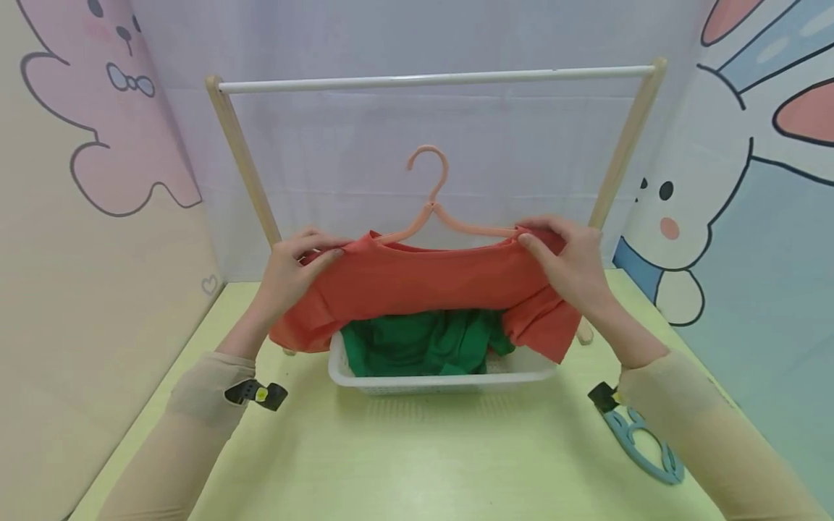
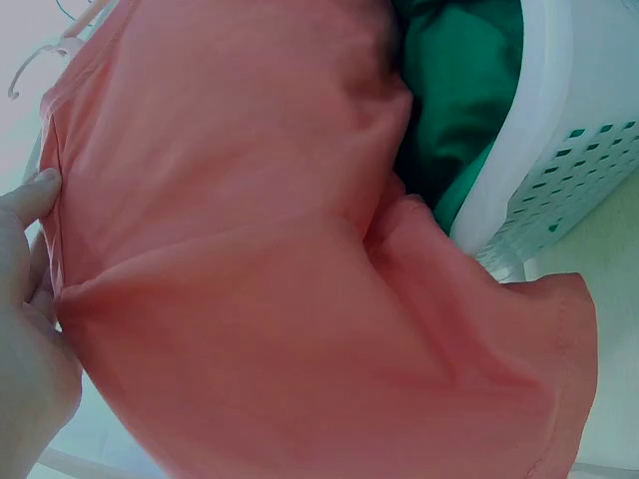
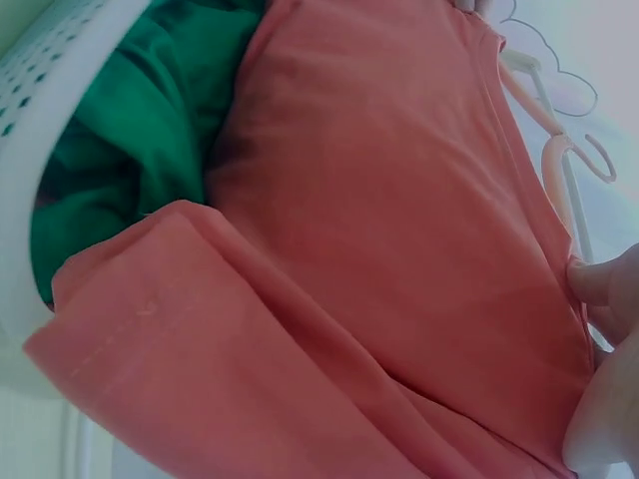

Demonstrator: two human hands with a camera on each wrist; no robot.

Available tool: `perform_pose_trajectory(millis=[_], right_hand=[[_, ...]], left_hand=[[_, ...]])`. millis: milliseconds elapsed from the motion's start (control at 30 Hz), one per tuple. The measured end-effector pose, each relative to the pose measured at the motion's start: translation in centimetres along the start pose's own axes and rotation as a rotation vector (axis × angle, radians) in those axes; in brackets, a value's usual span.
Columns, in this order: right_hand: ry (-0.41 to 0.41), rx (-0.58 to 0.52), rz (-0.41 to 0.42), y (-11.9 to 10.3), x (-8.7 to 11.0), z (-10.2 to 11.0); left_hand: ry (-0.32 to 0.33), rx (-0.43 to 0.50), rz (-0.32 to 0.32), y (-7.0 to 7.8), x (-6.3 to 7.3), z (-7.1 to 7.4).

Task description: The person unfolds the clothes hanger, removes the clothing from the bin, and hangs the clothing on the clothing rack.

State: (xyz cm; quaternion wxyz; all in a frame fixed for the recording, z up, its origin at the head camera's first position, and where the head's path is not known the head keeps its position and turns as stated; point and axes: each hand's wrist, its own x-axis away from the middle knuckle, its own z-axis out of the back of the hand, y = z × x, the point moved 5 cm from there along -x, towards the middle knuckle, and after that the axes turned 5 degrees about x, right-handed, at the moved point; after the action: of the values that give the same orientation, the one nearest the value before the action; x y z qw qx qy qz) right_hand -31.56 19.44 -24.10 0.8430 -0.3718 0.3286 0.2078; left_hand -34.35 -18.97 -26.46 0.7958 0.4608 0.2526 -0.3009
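A red short-sleeved shirt (image 1: 430, 278) hangs between my two hands, above a white basket. An orange hanger (image 1: 435, 210) sits inside its neckline, with the hook and upper arms showing above the collar; the hanger's ends are hidden in the cloth. My left hand (image 1: 296, 268) pinches the shirt at one shoulder, thumb in front. At the other shoulder, my right hand (image 1: 567, 264) pinches cloth near the hanger's arm. Both sleeves droop, the right wrist view showing one sleeve (image 3: 190, 329) over the basket's rim.
Green clothing (image 1: 423, 344) lies in the white basket (image 1: 449, 381). Behind it stands a rack with a white rail (image 1: 430, 80) and wooden posts. A blue-grey hanger (image 1: 645, 445) lies on the table by my right forearm. Cartoon-printed walls enclose the table's sides.
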Motion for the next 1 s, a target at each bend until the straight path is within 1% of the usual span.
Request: perform_pose_trajectory(millis=[100, 167, 200, 233, 300, 400, 467, 600, 733, 800, 867, 933, 1000], right_hand=[[0.039, 0.008, 0.009, 0.1, -0.6, 0.5], [0.051, 0.012, 0.006, 0.0, -0.9, 0.8], [0.055, 0.012, 0.002, 0.0, -1.1, 0.9], [0.058, 0.015, -0.002, 0.0, -1.2, 0.9], [0.063, 0.013, 0.000, -0.1, -1.3, 1.1], [0.081, 0.003, 0.008, 0.0, -1.5, 1.6], [0.096, -0.006, 0.008, 0.1, -1.6, 2.0], [0.114, -0.037, -0.004, 0.3, -2.1, 2.9], [0.137, -0.057, -0.004, 0.4, -3.0, 3.6], [0.151, -0.054, -0.011, 0.3, -3.4, 3.9], [0.154, -0.047, -0.027, 0.3, -3.8, 4.0], [0.150, -0.050, -0.041, 0.3, -4.0, 4.1], [0.143, -0.051, -0.060, 0.4, -4.2, 4.0]], left_hand=[[0.066, -0.035, 0.021, -0.4, -0.4, 0.7], [0.101, -0.045, 0.055, -0.8, -0.6, 1.1], [0.109, -0.037, 0.078, -1.0, -0.7, 1.3], [0.107, -0.029, 0.099, -1.2, -0.7, 1.4], [0.081, -0.007, 0.126, -1.4, -0.8, 1.4], [0.033, 0.005, 0.146, -1.7, -0.9, 1.1], [0.017, 0.017, 0.154, -1.6, -1.1, 1.0], [0.018, 0.056, 0.156, -0.5, -1.6, 1.2], [0.028, 0.091, 0.137, 0.5, -2.3, 1.8], [0.031, 0.093, 0.132, 0.1, -2.6, 2.0], [0.032, 0.078, 0.134, -0.7, -2.9, 2.4], [0.037, 0.040, 0.136, -1.5, -3.3, 2.9], [0.055, -0.017, 0.135, -2.2, -3.5, 3.6]])
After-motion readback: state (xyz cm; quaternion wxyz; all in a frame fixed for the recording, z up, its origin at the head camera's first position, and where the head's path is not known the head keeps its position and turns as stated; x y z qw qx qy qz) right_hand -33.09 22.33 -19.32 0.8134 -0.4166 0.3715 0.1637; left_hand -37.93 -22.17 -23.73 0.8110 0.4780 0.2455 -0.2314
